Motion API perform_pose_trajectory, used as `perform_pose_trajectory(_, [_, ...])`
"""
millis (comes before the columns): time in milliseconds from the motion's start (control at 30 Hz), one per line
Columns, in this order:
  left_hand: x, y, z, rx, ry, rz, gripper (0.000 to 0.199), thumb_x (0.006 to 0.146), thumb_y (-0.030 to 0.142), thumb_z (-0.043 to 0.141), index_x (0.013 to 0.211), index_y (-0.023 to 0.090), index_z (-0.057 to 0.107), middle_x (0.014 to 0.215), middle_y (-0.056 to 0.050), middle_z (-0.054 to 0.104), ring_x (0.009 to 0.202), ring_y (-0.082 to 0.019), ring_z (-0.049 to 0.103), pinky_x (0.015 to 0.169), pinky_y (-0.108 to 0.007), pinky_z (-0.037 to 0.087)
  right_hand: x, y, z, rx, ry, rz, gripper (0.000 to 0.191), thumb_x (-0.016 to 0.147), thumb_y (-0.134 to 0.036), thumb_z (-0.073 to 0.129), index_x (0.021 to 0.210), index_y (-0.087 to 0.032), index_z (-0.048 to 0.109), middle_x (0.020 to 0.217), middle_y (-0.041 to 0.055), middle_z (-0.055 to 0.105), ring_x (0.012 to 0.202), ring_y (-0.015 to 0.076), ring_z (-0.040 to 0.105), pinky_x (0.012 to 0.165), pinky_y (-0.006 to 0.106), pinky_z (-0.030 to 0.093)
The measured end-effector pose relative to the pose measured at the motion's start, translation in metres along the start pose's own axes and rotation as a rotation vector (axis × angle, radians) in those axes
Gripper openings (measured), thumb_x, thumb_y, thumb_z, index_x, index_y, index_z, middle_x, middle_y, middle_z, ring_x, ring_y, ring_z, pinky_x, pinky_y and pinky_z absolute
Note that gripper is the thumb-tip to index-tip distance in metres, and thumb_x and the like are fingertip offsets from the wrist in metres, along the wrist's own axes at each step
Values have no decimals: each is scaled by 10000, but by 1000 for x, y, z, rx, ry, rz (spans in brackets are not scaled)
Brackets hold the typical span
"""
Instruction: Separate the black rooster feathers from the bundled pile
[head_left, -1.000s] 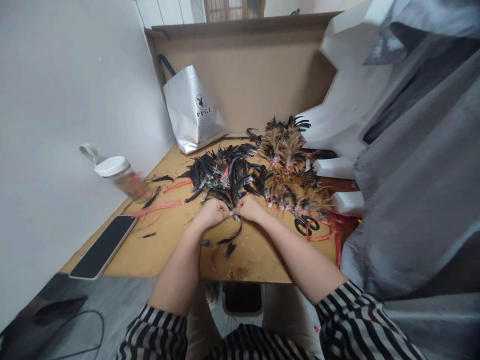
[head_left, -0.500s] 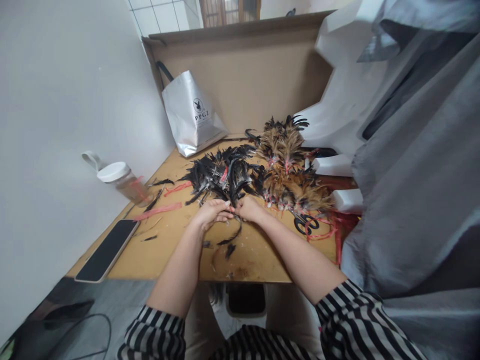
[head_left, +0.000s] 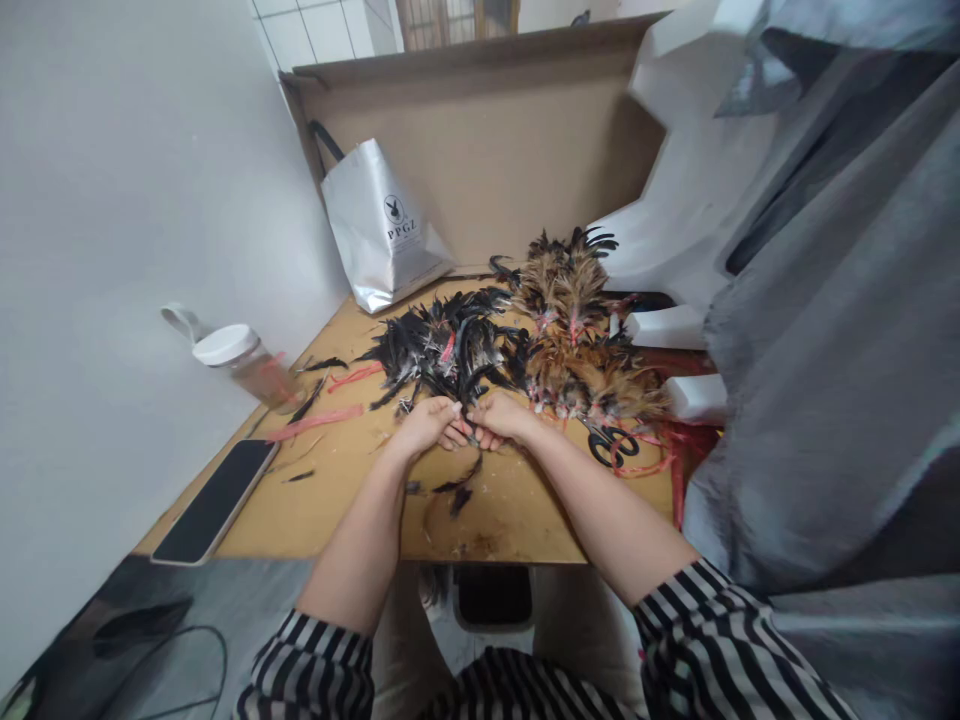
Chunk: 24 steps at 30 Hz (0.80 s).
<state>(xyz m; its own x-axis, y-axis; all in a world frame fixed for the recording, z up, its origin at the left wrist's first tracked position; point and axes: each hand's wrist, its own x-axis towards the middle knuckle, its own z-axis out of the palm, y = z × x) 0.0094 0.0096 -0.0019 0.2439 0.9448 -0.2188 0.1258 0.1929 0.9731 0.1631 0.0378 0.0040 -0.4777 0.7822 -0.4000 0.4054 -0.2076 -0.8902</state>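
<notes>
My left hand [head_left: 435,424] and my right hand [head_left: 499,418] meet near the front middle of the table, fingers pinched. Between them they hold the base of a bundle of black feathers [head_left: 472,372], its tips pointing away from me. A bit of red plastic strip [head_left: 465,428] shows at the fingertips; which fingers grip it is hard to make out. Just beyond lies a heap of black feathers [head_left: 405,345]. Loose dark feathers [head_left: 459,500] lie on the wood below my hands.
Brown feather bundles [head_left: 592,380] and black-handled scissors [head_left: 611,445] lie on the right, beside red plastic strips [head_left: 645,465]. At left are a phone [head_left: 214,500], a lidded jar [head_left: 259,370] and another red strip [head_left: 319,422]. A silver bag [head_left: 386,240] leans at the back.
My right hand has turned, so its fingers now curl underneath beside the left hand's. The left hand has also rolled slightly inward. Both stay at the feather bundle's base.
</notes>
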Motion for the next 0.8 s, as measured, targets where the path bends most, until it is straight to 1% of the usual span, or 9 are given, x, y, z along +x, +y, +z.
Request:
perform_pose_trajectory(100, [0, 1, 2, 78, -22, 0, 338, 727, 468, 521, 696, 139, 448, 640, -70, 641, 488, -125, 592, 409, -190, 420, -2, -1, -1, -18, -25, -12, 233, 785, -264, 506, 585, -146, 506, 401, -26, 533, 306, 63, 485, 306, 136, 377])
perform_pose_trajectory(167, [1, 1, 2, 107, -28, 6, 330, 725, 456, 529, 691, 133, 463, 614, -60, 628, 487, -119, 585, 428, -195, 424, -1, -1, -2, -7, -8, -50, 194, 778, -250, 513, 612, -149, 512, 408, -38, 527, 290, 50, 456, 290, 130, 349])
perform_pose_trajectory(233, [2, 0, 2, 117, -35, 13, 316, 712, 432, 554, 694, 123, 493, 594, -51, 616, 484, -109, 573, 461, -208, 437, -1, 0, -4, 45, 13, -89, 130, 767, -215, 518, 653, -154, 523, 418, -50, 523, 292, 45, 444, 287, 129, 340])
perform_pose_trajectory(333, [3, -3, 3, 130, -40, 37, 278, 665, 365, 622, 720, 102, 555, 603, -47, 610, 494, -93, 553, 513, -220, 446, -1, 0, -8, 147, 7, -131, 64, 749, -172, 525, 688, -153, 534, 430, -56, 522, 315, 48, 455, 308, 136, 363])
perform_pose_trajectory(500, [3, -7, 4, 190, -27, 86, 254, 596, 267, 678, 771, 91, 622, 600, -28, 598, 494, -83, 510, 517, -219, 416, -3, -4, -10, 295, -4, -223, 95, 729, -213, 560, 676, -137, 536, 460, -44, 528, 351, 50, 477, 325, 137, 368])
perform_pose_trajectory(567, [2, -6, 5, 233, -34, 138, 230, 594, 263, 676, 747, 94, 642, 606, -22, 595, 492, -72, 485, 506, -206, 390, -3, -6, -6, 323, -24, -277, 115, 713, -236, 582, 680, -134, 540, 471, -38, 534, 361, 52, 483, 339, 140, 374])
perform_pose_trajectory(667, [0, -3, 4, 243, -18, 183, 217, 615, 293, 656, 711, 98, 652, 552, -5, 568, 460, -60, 445, 480, -196, 351, -2, -7, -2, 399, -66, -361, 154, 693, -269, 608, 729, -134, 544, 523, -20, 567, 414, 62, 518, 412, 166, 430])
perform_pose_trajectory(733, [0, -2, 3, 205, 17, 168, 226, 612, 310, 657, 694, 100, 643, 507, 6, 546, 437, -59, 428, 466, -195, 336, -1, -6, -3, 464, -31, -418, 182, 687, -280, 610, 786, -142, 543, 610, 1, 603, 488, 78, 558, 468, 188, 456])
perform_pose_trajectory(800, [-1, 0, 2, 164, 52, 146, 232, 594, 315, 672, 682, 104, 628, 496, 8, 545, 433, -61, 430, 464, -195, 336, -1, -6, -9, 433, 76, -449, 194, 682, -274, 606, 816, -145, 553, 631, 4, 607, 508, 82, 558, 460, 181, 434])
